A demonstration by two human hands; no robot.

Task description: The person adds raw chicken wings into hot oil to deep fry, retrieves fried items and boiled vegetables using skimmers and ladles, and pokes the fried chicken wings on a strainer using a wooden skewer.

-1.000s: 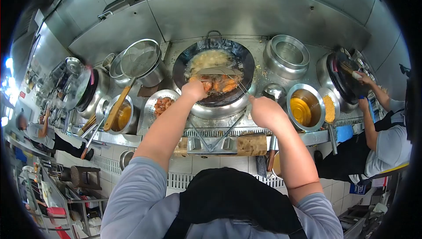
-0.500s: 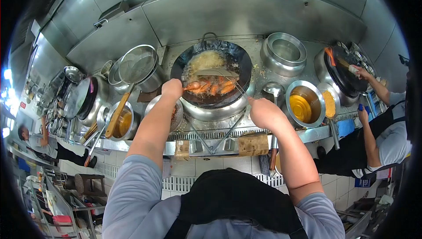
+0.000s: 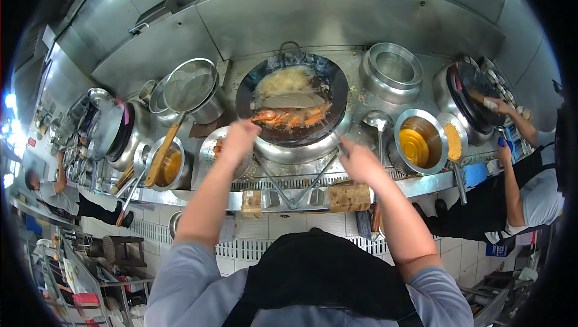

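Observation:
A dark wok (image 3: pixel 244 89) holds bubbling oil and several glossy orange-red pieces of food (image 3: pixel 289 116). Over that oil lies the shallow, curved metal head of a skimmer (image 3: pixel 294 101), with the food along its near side. My right hand (image 3: pixel 361 161), right of the wok, is closed round the skimmer's handle, which is blurred and partly hidden. At the wok's near left rim, my left hand (image 3: pixel 239 140) has its fingers pinched together close to the orange-red food. Motion blur hides what, if anything, is between them.
Left of the wok stand a perforated pan (image 3: pixel 208 146), a mesh strainer (image 3: pixel 190 80) and a pot of oil (image 3: pixel 170 173). To the right are a metal pot (image 3: pixel 391 89), a ladle (image 3: pixel 377 120) and a pot of yellow oil (image 3: pixel 438 123). Co-workers stand at both sides.
My left hand has drawn down and back from over the wok's rim. My right hand has moved slightly down and right. The skimmer head has shifted slightly.

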